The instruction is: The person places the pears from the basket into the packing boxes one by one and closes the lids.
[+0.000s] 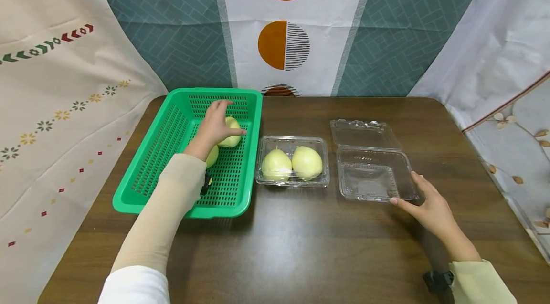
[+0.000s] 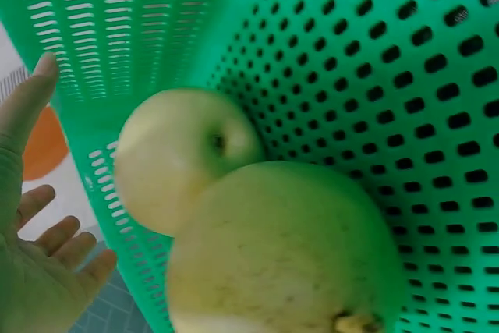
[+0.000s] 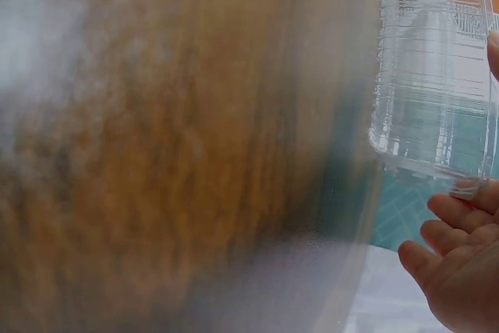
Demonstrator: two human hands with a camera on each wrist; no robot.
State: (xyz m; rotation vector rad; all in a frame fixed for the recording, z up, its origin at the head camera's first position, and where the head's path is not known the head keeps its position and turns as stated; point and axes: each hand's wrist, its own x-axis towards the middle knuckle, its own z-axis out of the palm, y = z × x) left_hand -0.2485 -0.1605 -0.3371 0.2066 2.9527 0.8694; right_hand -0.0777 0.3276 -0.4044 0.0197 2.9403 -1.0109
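My left hand [image 1: 213,127] reaches into the green basket [image 1: 142,202], fingers and thumb spread above a pale green round fruit [image 1: 231,133], like an apple or pear. In the left wrist view this hand [image 2: 35,271] grips nothing. A second such fruit [image 2: 281,255] sits against the first one [image 2: 175,154] there; from the head it is partly hidden by my wrist. Far to the right, my right hand [image 1: 434,211] holds the near right corner of a clear plastic box [image 1: 373,175] between thumb and fingers. The box's lid [image 1: 365,133] lies folded back, and nothing is inside.
Between basket and open box stands another clear plastic box [image 1: 293,139] with two of the same fruits [image 1: 307,163], its lid apparently down. All rest on a brown wooden table [image 1: 301,246]. Cloths hang behind [image 1: 172,22] and on both sides.
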